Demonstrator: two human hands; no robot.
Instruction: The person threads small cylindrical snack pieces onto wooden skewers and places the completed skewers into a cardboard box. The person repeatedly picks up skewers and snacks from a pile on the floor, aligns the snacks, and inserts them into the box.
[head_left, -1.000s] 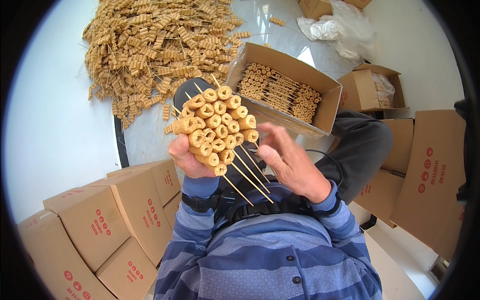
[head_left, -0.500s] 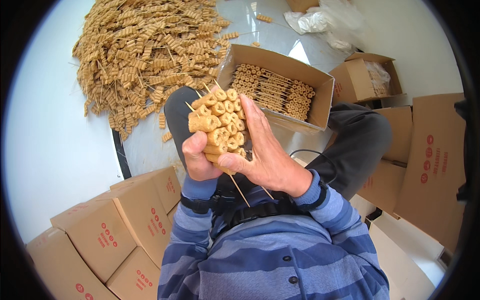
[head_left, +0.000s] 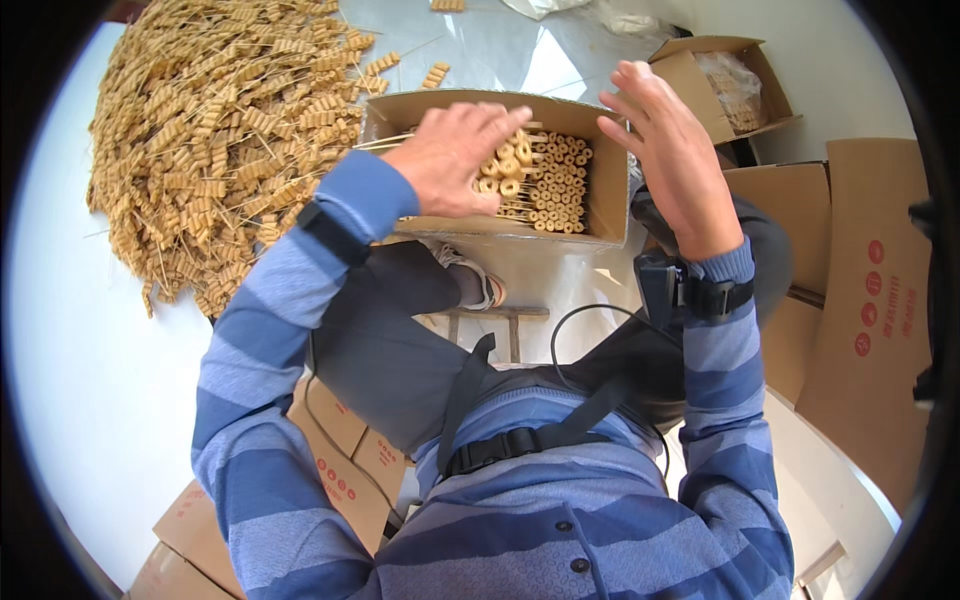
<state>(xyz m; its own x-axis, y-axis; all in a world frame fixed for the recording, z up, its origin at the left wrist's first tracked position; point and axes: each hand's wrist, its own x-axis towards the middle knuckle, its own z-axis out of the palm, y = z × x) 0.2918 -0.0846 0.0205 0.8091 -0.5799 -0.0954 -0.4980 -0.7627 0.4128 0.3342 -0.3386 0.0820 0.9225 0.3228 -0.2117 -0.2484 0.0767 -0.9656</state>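
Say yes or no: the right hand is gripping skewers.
No, the right hand is open, fingers extended, with nothing visible in its grasp.

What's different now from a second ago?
The left hand has carried the bundle of skewers forward to the open box and is still closed around it. The right hand, against the bundle half a second ago, has come off it and is open at the box's right end. The skewer pile stays heaped to the box's left.

A packing workshop, by its great heap of skewers [head_left: 225, 140] and cardboard cartons [head_left: 868, 400].
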